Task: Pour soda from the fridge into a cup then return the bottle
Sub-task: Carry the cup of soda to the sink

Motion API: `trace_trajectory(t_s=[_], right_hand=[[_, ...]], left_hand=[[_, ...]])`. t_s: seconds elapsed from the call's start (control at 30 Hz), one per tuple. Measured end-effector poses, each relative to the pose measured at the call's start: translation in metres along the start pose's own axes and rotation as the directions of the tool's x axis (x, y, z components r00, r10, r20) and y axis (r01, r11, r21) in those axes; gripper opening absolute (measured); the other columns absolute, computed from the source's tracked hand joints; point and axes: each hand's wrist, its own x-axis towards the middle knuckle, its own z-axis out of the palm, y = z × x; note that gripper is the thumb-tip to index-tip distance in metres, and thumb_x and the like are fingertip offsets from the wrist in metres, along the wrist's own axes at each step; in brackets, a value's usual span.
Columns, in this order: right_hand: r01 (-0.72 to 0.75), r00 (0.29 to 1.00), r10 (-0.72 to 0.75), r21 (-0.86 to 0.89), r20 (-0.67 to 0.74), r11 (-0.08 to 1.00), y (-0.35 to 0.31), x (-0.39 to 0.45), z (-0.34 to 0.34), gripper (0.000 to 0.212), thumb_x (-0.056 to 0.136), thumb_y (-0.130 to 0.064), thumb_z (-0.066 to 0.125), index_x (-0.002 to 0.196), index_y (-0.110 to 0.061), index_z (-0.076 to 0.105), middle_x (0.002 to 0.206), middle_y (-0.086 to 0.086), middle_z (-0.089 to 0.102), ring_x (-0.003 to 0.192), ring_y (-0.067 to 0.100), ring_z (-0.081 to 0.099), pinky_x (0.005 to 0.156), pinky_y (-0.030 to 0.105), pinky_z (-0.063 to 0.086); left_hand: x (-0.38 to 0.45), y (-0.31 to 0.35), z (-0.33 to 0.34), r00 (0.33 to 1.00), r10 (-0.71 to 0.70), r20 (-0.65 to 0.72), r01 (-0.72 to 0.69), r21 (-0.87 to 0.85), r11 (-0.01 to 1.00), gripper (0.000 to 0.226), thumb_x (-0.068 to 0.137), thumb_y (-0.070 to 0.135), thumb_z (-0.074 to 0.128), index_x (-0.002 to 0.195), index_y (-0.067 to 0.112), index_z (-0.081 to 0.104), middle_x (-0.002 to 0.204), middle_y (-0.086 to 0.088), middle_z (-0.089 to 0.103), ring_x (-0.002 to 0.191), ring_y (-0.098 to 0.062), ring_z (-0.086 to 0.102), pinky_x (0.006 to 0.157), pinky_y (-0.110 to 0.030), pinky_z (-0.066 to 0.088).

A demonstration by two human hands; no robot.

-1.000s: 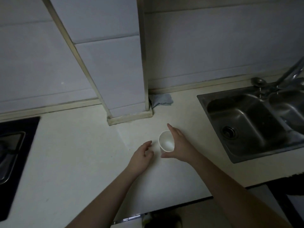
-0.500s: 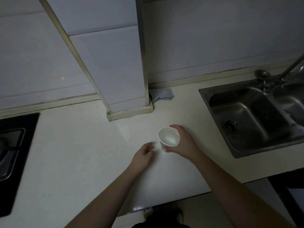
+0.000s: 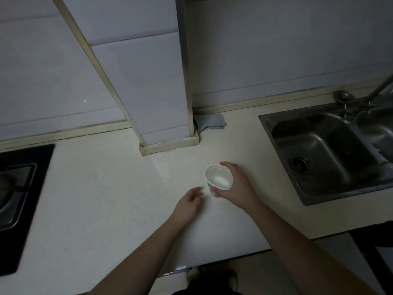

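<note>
A small white paper cup [image 3: 218, 178] stands upright on the pale countertop [image 3: 106, 199], and I see nothing dark inside it. My right hand [image 3: 235, 187] grips the cup from its right side, fingers and thumb curled round its wall. My left hand [image 3: 188, 206] rests just left of the cup, fingers loosely curled, holding nothing and a little apart from it. No soda bottle and no fridge are in view.
A steel sink [image 3: 325, 154] with a tap [image 3: 378, 88] lies to the right. A black hob [image 3: 19, 188] sits at the left edge. A tiled pillar [image 3: 153, 92] juts onto the counter behind the cup, a blue-grey cloth [image 3: 209, 122] beside it.
My right hand's fingers have closed from straight to curled round the cup. My left hand has drawn back slightly from the cup. The view has shifted a little.
</note>
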Motion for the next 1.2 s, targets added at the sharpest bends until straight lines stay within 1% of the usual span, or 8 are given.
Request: trace_trajectory(t_s=[0.17, 0.33, 0.43, 0.53, 0.73, 1.0, 1.07, 1.2], right_hand=[[0.021, 1.000, -0.021, 0.006, -0.001, 1.000, -0.008, -0.004, -0.002, 0.082, 0.064, -0.035, 0.087, 0.134, -0.025, 0.046, 0.124, -0.016, 0.046, 0.112, 0.004, 0.046, 0.093, 0.020, 0.039], [0.083, 0.997, -0.082, 0.028, -0.012, 0.996, -0.025, -0.008, -0.006, 0.080, 0.064, -0.038, 0.087, 0.132, -0.030, 0.046, 0.124, -0.020, 0.047, 0.111, -0.002, 0.045, 0.090, 0.012, 0.037], [0.110, 0.994, -0.110, 0.031, -0.015, 0.993, -0.038, -0.011, -0.010, 0.079, 0.065, -0.043, 0.085, 0.132, -0.033, 0.044, 0.125, -0.023, 0.046, 0.112, -0.007, 0.044, 0.089, 0.005, 0.033], [0.126, 0.992, -0.126, 0.033, -0.005, 0.991, -0.049, -0.012, -0.013, 0.080, 0.066, -0.044, 0.084, 0.134, -0.031, 0.043, 0.128, -0.021, 0.046, 0.114, -0.006, 0.043, 0.091, 0.008, 0.034], [0.125, 0.991, -0.127, 0.058, 0.031, 0.990, -0.062, -0.018, -0.021, 0.097, 0.064, -0.036, 0.086, 0.144, -0.034, 0.030, 0.135, -0.017, 0.041, 0.121, -0.003, 0.040, 0.096, 0.016, 0.034], [0.068, 0.998, -0.066, 0.179, -0.018, 0.981, -0.067, -0.028, -0.024, 0.121, 0.054, -0.034, 0.093, 0.148, -0.037, 0.015, 0.124, -0.021, 0.046, 0.118, -0.003, 0.046, 0.095, 0.012, 0.037], [0.036, 0.998, -0.024, 0.236, -0.052, 0.971, -0.069, -0.033, -0.022, 0.119, 0.054, -0.028, 0.093, 0.147, -0.034, 0.020, 0.125, -0.026, 0.045, 0.116, -0.006, 0.046, 0.092, 0.009, 0.037], [0.054, 0.991, -0.017, 0.293, -0.129, 0.955, -0.073, -0.039, -0.024, 0.096, 0.057, -0.025, 0.092, 0.137, -0.031, 0.039, 0.133, -0.017, 0.049, 0.120, -0.001, 0.048, 0.095, 0.016, 0.041]], left_hand=[[0.001, 0.001, 0.003, 0.999, -0.041, 0.018, 0.042, -0.047, 0.998, 0.037, 0.099, 0.033, 0.042, 0.133, 0.026, 0.053, 0.139, 0.004, 0.053, 0.125, -0.017, 0.050, 0.109, -0.045, 0.039], [-0.001, 0.014, 0.007, 0.996, -0.087, 0.017, 0.088, -0.283, 0.955, 0.026, 0.103, 0.026, 0.036, 0.115, 0.027, 0.058, 0.124, -0.001, 0.060, 0.110, -0.018, 0.058, 0.099, -0.042, 0.047], [0.000, 0.021, 0.008, 0.980, -0.193, 0.044, 0.184, -0.558, 0.809, 0.034, 0.102, 0.030, 0.040, 0.115, 0.009, 0.064, 0.116, -0.013, 0.067, 0.107, -0.028, 0.063, 0.090, -0.041, 0.052], [0.001, 0.026, 0.005, 0.967, -0.233, 0.102, 0.233, -0.722, 0.651, 0.044, 0.103, 0.035, 0.041, 0.119, 0.000, 0.062, 0.112, -0.023, 0.068, 0.106, -0.037, 0.066, 0.092, -0.048, 0.055], [-0.004, 0.038, -0.001, 0.978, -0.132, 0.159, 0.206, -0.788, 0.580, 0.035, 0.101, 0.027, 0.051, 0.105, -0.003, 0.066, 0.096, -0.018, 0.063, 0.081, -0.024, 0.068, 0.068, -0.032, 0.059], [-0.017, 0.047, -0.006, 0.972, -0.096, 0.214, 0.232, -0.805, 0.546, 0.033, 0.099, 0.025, 0.054, 0.114, -0.002, 0.065, 0.101, -0.017, 0.071, 0.088, -0.026, 0.070, 0.074, -0.033, 0.060], [-0.022, 0.049, -0.007, 0.970, -0.080, 0.230, 0.235, -0.801, 0.551, 0.032, 0.100, 0.025, 0.054, 0.113, -0.001, 0.066, 0.100, -0.018, 0.070, 0.086, -0.025, 0.069, 0.077, -0.034, 0.061], [-0.030, 0.057, -0.007, 0.964, -0.063, 0.258, 0.251, -0.807, 0.534, 0.036, 0.101, 0.026, 0.051, 0.117, -0.004, 0.062, 0.092, -0.015, 0.066, 0.072, -0.020, 0.071, 0.065, -0.031, 0.061]])
